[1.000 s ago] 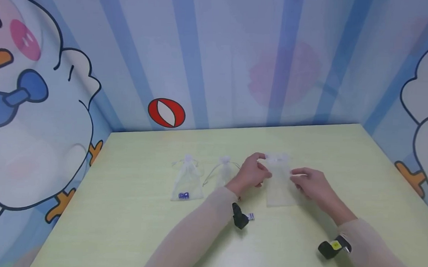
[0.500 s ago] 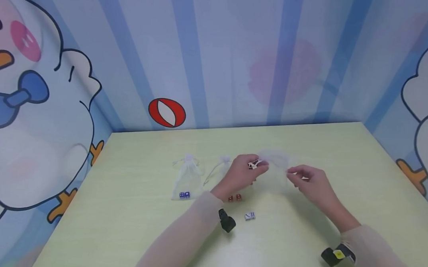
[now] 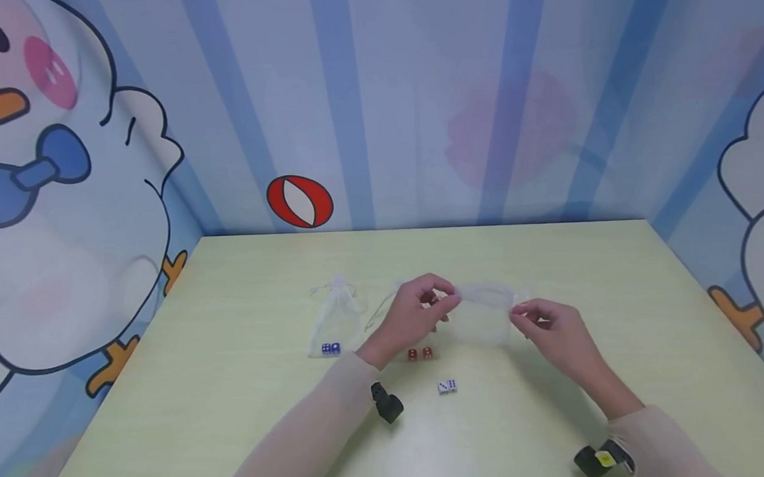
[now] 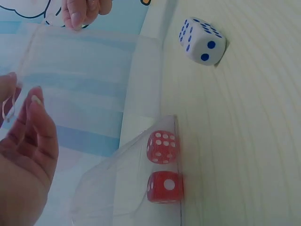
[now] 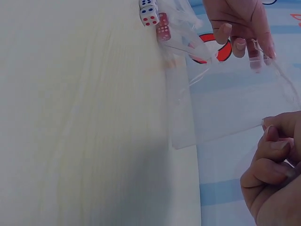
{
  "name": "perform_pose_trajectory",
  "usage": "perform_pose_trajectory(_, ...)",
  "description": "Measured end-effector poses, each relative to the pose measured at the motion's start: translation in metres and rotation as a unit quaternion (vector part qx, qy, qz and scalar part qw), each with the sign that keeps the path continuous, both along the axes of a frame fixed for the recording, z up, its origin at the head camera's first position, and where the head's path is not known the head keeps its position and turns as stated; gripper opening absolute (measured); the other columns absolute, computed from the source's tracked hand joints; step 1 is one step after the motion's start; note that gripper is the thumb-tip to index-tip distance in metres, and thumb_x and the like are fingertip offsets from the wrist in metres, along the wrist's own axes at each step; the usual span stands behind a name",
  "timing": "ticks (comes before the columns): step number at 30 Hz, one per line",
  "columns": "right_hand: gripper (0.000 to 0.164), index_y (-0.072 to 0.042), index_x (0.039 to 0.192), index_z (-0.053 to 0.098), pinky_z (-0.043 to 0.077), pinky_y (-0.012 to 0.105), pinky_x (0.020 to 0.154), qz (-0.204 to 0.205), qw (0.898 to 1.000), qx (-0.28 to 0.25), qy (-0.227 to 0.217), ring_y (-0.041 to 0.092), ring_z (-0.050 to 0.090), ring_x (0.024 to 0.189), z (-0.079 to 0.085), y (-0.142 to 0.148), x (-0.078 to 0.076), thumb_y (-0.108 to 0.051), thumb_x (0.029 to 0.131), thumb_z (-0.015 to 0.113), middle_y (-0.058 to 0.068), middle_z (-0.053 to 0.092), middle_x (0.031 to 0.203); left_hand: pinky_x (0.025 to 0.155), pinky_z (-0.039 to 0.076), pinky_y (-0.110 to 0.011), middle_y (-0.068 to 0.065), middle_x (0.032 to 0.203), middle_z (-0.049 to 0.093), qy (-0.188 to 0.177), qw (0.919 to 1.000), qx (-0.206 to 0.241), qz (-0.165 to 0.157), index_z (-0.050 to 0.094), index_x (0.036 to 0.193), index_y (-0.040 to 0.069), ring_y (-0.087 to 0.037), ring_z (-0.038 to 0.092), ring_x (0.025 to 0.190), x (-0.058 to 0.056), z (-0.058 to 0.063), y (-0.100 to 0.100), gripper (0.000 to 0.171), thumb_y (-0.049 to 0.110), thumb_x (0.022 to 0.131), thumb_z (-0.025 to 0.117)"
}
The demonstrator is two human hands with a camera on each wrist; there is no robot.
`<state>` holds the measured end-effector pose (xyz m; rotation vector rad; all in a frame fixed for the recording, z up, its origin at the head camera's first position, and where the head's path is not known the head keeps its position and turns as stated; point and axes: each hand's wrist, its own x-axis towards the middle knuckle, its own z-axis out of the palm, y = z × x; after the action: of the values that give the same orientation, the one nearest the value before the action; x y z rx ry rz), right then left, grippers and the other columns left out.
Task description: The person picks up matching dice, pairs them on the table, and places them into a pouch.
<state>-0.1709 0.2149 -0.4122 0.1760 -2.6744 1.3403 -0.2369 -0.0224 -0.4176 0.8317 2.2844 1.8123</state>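
Note:
A sheer white drawstring bag (image 3: 481,325) is stretched between my hands, its mouth end raised. My left hand (image 3: 414,311) pinches its upper left side; a thin cord loop shows by these fingers in the left wrist view. On the opposite side, thumb and fingertips of my right hand (image 3: 554,328) pinch the bag's edge, clearly seen in the right wrist view. Two white dice (image 3: 447,387) lie on the table in front of the bag. Left of it, two red dice (image 4: 163,165) sit inside a second sheer bag (image 4: 101,193), partly hidden behind my left hand in the head view.
Further left, a third drawstring bag (image 3: 337,315) lies with its neck gathered and two blue dice (image 3: 330,349) at its bottom. The pale wooden table (image 3: 253,396) ends at a blue striped wall (image 3: 412,126) with cartoon pictures.
My left hand has moved left and come to pinch the bag, uncovering the red and white dice. My right hand has closed on the bag's right edge, and the bag's mouth has lifted and spread wider.

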Motion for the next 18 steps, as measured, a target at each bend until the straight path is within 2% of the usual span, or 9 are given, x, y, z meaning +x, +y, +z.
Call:
perform_pose_trajectory(3, 0.025, -0.006, 0.099, 0.065, 0.049, 0.025, 0.058, 0.006, 1.000, -0.004, -0.001, 0.019, 0.058, 0.069, 0.0000, 0.0005, 0.0007, -0.028, 0.087, 0.061, 0.008, 0.063, 0.086, 0.051, 0.050, -0.032, 0.005, 0.088, 0.059, 0.031, 0.9995, -0.004, -0.010, 0.065, 0.095, 0.023, -0.021, 0.059, 0.067, 0.0004, 0.0010, 0.0011, 0.013, 0.032, 0.087, 0.060)
perform_pose_trajectory(7, 0.024, -0.007, 0.098, 0.065, 0.049, 0.026, 0.057, 0.011, 1.000, -0.006, -0.001, 0.024, 0.059, 0.070, -0.0005, 0.0000, 0.0015, -0.027, 0.087, 0.061, 0.009, 0.063, 0.085, 0.051, 0.050, -0.031, 0.009, 0.087, 0.060, 0.047, 0.9987, -0.011, -0.018, 0.068, 0.096, 0.022, -0.014, 0.057, 0.064, 0.0014, 0.0016, 0.0027, 0.014, 0.030, 0.086, 0.062)
perform_pose_trajectory(13, 0.024, -0.007, 0.098, 0.065, 0.048, 0.026, 0.056, 0.011, 1.000, -0.010, -0.008, 0.023, 0.058, 0.069, -0.0027, -0.0040, 0.0024, -0.027, 0.087, 0.062, 0.010, 0.063, 0.083, 0.050, 0.049, -0.030, 0.010, 0.085, 0.062, 0.049, 0.9985, -0.020, -0.010, 0.069, 0.097, 0.023, -0.014, 0.057, 0.063, 0.0031, 0.0020, 0.0028, 0.018, 0.033, 0.085, 0.062)
perform_pose_trajectory(18, 0.026, -0.004, 0.101, 0.064, 0.048, 0.025, 0.055, 0.017, 1.000, -0.013, -0.015, 0.027, 0.057, 0.068, -0.0053, -0.0081, 0.0023, -0.026, 0.087, 0.062, 0.013, 0.062, 0.080, 0.048, 0.048, -0.030, 0.005, 0.082, 0.063, 0.046, 0.9985, -0.030, -0.004, 0.069, 0.097, 0.022, -0.022, 0.058, 0.063, 0.0030, 0.0017, 0.0042, 0.021, 0.037, 0.084, 0.062)
